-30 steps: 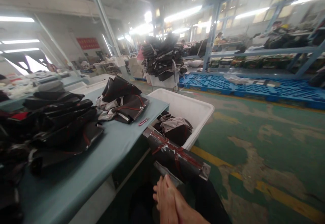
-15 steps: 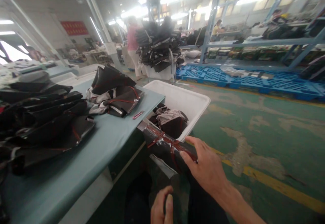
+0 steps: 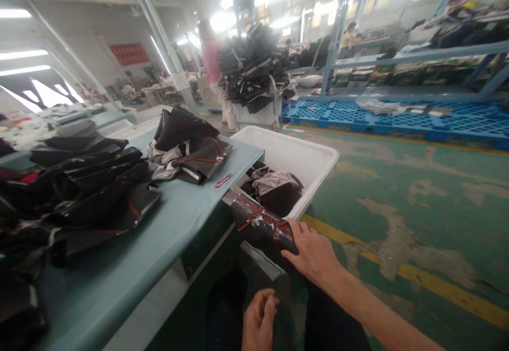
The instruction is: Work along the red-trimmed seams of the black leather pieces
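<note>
A long blue-grey table (image 3: 131, 266) carries heaps of black pieces (image 3: 87, 192), and a white bin (image 3: 314, 165) stands at its end. Between table edge and bin, a black folded piece (image 3: 258, 224) with red seams juts out, glossy and tilted. The right hand (image 3: 314, 253) grasps its near end, fingers wrapped over. The left hand (image 3: 258, 322), low down, is loosely curled and holds nothing visible.

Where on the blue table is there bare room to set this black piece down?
Bare table lies along the near edge, between the big black stack and the white bin. The smaller pile and pink clip crowd the far corner. The right hand holds the black piece.
</note>
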`<state>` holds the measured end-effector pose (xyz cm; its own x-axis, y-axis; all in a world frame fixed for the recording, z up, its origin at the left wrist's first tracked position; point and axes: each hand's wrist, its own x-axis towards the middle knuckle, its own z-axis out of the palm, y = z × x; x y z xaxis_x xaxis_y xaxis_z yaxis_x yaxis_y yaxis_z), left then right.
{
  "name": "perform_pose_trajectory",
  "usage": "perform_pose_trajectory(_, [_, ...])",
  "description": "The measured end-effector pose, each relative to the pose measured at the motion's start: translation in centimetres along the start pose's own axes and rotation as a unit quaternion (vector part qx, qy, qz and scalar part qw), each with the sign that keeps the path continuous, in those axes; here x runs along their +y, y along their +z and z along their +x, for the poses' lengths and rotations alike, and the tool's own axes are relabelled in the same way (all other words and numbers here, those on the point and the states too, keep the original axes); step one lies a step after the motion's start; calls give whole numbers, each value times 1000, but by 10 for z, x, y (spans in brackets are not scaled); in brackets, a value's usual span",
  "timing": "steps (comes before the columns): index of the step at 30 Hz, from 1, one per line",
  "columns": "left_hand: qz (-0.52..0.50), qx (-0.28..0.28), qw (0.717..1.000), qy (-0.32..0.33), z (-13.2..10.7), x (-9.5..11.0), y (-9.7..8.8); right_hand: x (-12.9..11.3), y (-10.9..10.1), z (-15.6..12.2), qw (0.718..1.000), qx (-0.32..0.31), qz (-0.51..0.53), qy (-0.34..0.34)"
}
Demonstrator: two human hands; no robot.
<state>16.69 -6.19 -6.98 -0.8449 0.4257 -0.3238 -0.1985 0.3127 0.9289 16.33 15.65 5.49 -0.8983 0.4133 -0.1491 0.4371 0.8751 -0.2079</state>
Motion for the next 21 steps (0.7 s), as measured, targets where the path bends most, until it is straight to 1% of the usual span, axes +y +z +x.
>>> perform_pose_trajectory(3, [-5,-14,1000,-18,-4,0,0,6,-3,-7,1000,-10,-19,-8])
perform_pose_trajectory(5, [-7,-16,999,-27,-6,1,-1,16,-3,-17,1000,-8,-26,-6])
perform_pose_trajectory(9, [-25,-7,999,-39,-6,-5,-1,43,3,-40,999,-6,-33,4])
perform_pose_trajectory(13, [-52,5,996,-72,1,-15,4,73,11,-64,999,4,-35,9])
perform_pose_trajectory(15, [-64,9,994,-90,6,-21,6,93,15,-77,1000,9,-23,13])
perform_pose_trajectory(17, [-72,9,992,-102,10,-25,8,117,22,-94,1000,13,2,21])
perform_pose_trajectory(21, [-65,-5,990,-121,14,-34,12,175,45,-138,991,40,111,59])
